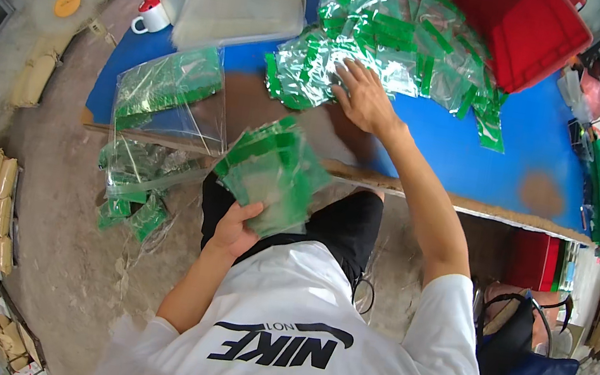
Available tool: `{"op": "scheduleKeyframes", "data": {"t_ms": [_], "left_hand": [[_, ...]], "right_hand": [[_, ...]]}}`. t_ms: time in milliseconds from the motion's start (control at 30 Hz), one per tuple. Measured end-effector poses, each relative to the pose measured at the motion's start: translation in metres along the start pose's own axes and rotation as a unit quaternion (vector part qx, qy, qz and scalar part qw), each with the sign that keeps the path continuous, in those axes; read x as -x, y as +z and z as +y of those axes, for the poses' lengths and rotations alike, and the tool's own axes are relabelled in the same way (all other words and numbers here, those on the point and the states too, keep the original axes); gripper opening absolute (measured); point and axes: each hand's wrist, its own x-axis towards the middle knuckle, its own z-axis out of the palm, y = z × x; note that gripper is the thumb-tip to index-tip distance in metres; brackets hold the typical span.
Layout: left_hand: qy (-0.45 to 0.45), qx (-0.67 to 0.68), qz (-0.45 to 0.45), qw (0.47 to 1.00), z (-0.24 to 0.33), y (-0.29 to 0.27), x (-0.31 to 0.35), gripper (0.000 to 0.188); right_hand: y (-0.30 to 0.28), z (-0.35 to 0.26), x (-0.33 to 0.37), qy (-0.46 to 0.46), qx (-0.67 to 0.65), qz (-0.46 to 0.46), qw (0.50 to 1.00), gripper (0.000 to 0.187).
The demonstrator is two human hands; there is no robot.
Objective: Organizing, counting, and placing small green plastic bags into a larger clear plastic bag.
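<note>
Clear plastic bag [170, 116]: overhangs the blue counter [535, 142].
Left hand [236, 231]: fingers closed around a fanned packet stack [271, 171], held low, probably keeping it together.
Right hand [367, 102]: fingers spread, touching the green-and-clear packet pile [394, 41] on the counter.

packets [387, 36]: glossy plastic | tabletop [535, 142]: smooth, patchy | shirt [341, 300]: matt cloth

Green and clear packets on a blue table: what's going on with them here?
A person's left hand holds a stack of packets in front of the table. The right hand is at the near edge of a larger pile. A clear plastic bag overhangs the table's edge at left; a red container stands at the pile's right.
</note>
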Motion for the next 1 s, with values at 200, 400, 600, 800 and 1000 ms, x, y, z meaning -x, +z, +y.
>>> {"op": "scheduleKeyframes", "data": {"t_ms": [200,400,600,800,1000], "left_hand": [[0.049,0.088,-0.020,0.995,0.003,-0.023,0.002,0.060],[0.080,0.053,0.018,0.995,0.008,0.005,-0.014,0.055],[0.063,0.039,-0.010,0.997,0.004,-0.036,0.001,0.063],[-0.005,0.109,-0.159,0.981,-0.003,-0.049,-0.008,0.059],[0.090,0.096,-0.012,0.991,0.005,-0.013,-0.018,0.063]], "right_hand": [[-0.027,-0.106,0.029,0.027,-0.030,-0.152,0.988,0.033],[-0.020,-0.071,-0.003,0.063,-0.144,-0.120,0.980,0.038],[-0.050,-0.070,0.026,-0.044,-0.113,-0.188,0.975,0.063],[-0.058,-0.144,0.069,0.440,-0.489,0.002,0.753,0.035],[-0.032,-0.131,0.024,0.410,-0.444,-0.217,0.766,0.053]]}}
